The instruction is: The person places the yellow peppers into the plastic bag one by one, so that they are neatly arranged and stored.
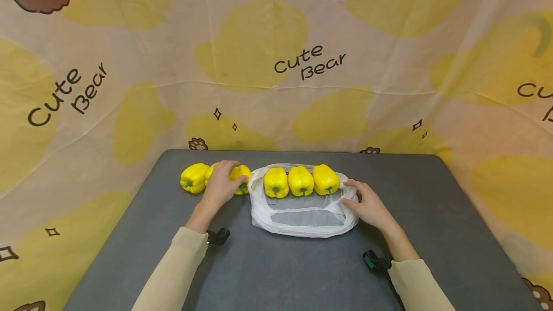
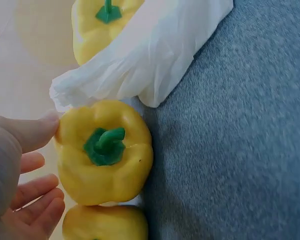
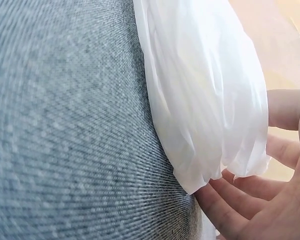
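Observation:
An open white plastic bag (image 1: 302, 229) lies on the dark table, with three yellow bell peppers (image 1: 276, 182) in a row inside its mouth. Left of the bag is a row of three more yellow peppers. My left hand (image 1: 221, 186) is at the yellow bell pepper (image 2: 105, 155) closest to the bag; its thumb touches the side while the other fingers are spread, loosely bent, beside it. The green stem (image 2: 107, 145) faces the left wrist camera. My right hand (image 1: 367, 205) holds the bag's right rim (image 3: 210, 100) between thumb and fingers; some fingertips are hidden by the plastic.
The leftmost pepper (image 1: 193, 178) lies beside another one partly hidden by my left hand. The grey tabletop (image 1: 294, 272) extends toward me and to both sides. A patterned cloth (image 1: 250, 52) hangs behind the table's back edge.

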{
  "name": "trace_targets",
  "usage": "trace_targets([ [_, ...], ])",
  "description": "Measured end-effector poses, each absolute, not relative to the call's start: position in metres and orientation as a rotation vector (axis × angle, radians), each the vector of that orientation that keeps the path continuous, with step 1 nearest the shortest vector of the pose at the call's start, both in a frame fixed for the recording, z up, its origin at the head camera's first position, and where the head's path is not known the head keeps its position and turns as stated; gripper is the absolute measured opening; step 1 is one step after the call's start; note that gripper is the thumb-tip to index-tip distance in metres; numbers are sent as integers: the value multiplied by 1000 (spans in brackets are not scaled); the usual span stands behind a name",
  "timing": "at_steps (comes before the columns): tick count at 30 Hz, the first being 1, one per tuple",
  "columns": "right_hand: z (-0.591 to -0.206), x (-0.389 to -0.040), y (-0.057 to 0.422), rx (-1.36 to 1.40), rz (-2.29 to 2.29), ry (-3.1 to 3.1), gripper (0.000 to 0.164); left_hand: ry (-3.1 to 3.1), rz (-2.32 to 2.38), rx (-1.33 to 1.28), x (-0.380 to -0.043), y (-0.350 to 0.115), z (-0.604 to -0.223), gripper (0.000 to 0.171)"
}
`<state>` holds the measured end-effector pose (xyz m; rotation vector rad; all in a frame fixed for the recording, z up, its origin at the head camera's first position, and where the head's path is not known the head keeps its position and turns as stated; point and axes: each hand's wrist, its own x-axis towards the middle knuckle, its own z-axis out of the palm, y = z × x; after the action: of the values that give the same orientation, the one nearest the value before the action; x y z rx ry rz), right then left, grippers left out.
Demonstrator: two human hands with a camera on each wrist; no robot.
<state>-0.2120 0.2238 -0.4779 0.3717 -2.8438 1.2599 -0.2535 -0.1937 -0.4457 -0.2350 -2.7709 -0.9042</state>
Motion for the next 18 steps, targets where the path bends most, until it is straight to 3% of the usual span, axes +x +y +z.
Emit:
trace_targets([
  [18,-478,-211,223,377,1258,-2833,52,-2847,-891,-211,-259,-178,-450,52],
])
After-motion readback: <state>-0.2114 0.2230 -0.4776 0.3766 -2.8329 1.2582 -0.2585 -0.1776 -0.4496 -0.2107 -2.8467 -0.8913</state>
